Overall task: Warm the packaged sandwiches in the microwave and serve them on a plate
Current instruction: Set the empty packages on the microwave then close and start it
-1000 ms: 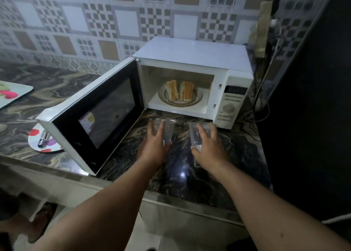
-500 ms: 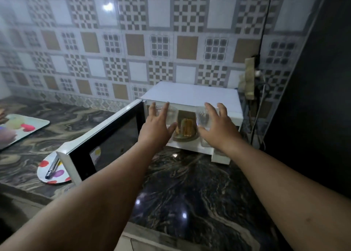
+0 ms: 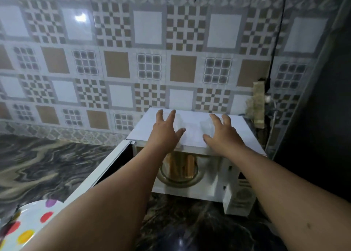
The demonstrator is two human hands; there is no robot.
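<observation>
Toasted-brown sandwiches [image 3: 181, 167] stand upright on glass plate [image 3: 178, 180] inside white microwave [image 3: 191, 135], door [image 3: 106, 167] open to the left. Both hands over microwave top w/ clear plastic packs: left hand [image 3: 164, 133] holds one [image 3: 177, 122], right hand [image 3: 221, 135] another [image 3: 208, 126].

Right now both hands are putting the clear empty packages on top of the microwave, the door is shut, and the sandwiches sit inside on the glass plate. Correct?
Not quite: the microwave door is open, swung out to the left, as the head view shows. The rest holds: the left hand and right hand are at the clear packages on top of the microwave, and the sandwiches sit inside on the glass plate.
</observation>
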